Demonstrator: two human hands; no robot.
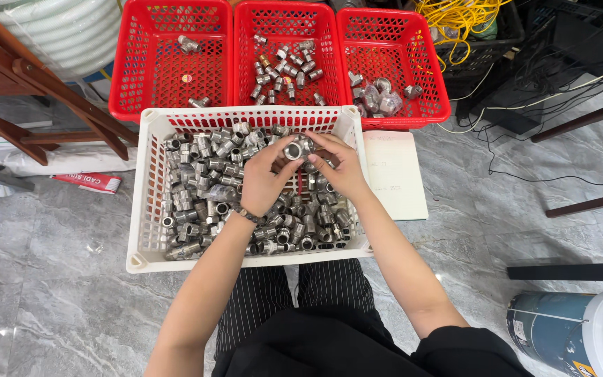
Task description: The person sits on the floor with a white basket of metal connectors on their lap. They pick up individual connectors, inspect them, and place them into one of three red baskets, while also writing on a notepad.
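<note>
From the head camera, the person's left hand (pixel 263 178) and right hand (pixel 343 167) meet over a white basket (pixel 149 202) heaped with metal fittings (pixel 200 188). Both hands close their fingertips on one round fitting (pixel 294 149), held just above the pile with its open end facing up. The step in hand looks like checking this piece; it would go best with the fitting turned slowly between the fingers so thread and bore can be seen. The fittings are short, shiny steel pieces with hexagonal collars. Beyond stand three red baskets (pixel 169 70) of open plastic mesh, each holding fewer pieces. A pale notebook (pixel 396 174) lies beside the white basket on grey marbled floor.
</note>
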